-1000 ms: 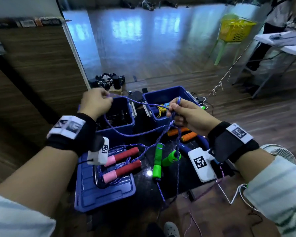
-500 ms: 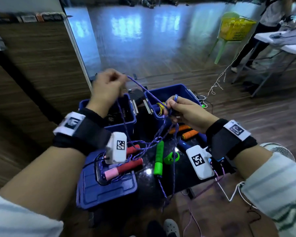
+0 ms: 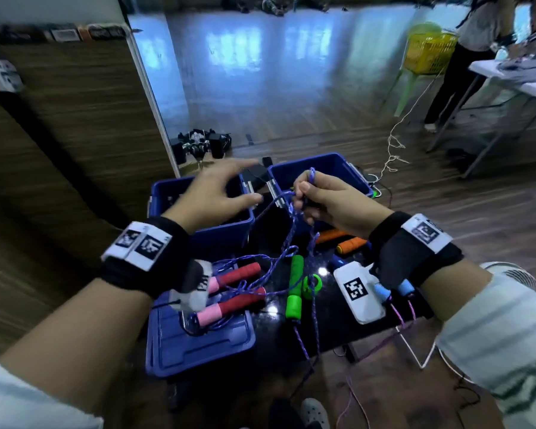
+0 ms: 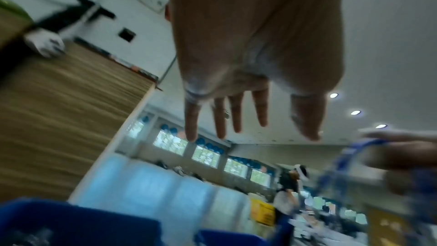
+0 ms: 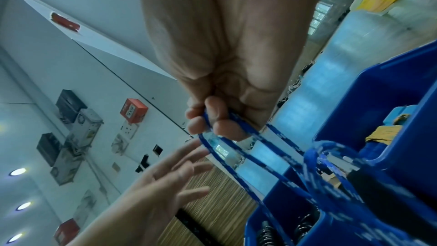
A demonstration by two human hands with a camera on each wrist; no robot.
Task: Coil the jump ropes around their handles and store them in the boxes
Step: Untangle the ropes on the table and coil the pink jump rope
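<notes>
My right hand [image 3: 314, 196] [image 5: 212, 119] pinches several strands of the blue-purple jump rope [image 3: 288, 239] [image 5: 238, 158] above the black table. The rope hangs down to the red-and-pink handles [image 3: 229, 292] lying on a blue lid [image 3: 198, 345]. My left hand [image 3: 220, 193] [image 4: 248, 117] hovers open over the left blue box [image 3: 220, 235], fingers spread, holding nothing. A green-handled rope [image 3: 294, 289] lies in the middle of the table. Orange handles [image 3: 350, 244] lie under my right wrist. The right blue box [image 3: 331, 168] holds a coiled yellow rope [image 5: 383, 134].
A wooden partition [image 3: 75, 150] stands at the left. Black gear [image 3: 201, 140] sits on the floor behind the boxes. A white table [image 3: 514, 75], a yellow basket [image 3: 427, 52] on a green chair and a standing person [image 3: 477, 41] are at the far right. A fan [image 3: 514, 277] is beside my right arm.
My left hand has let go of the rope, opened its fingers and dropped towards the left box. My right hand keeps its pinch on the strands in about the same place.
</notes>
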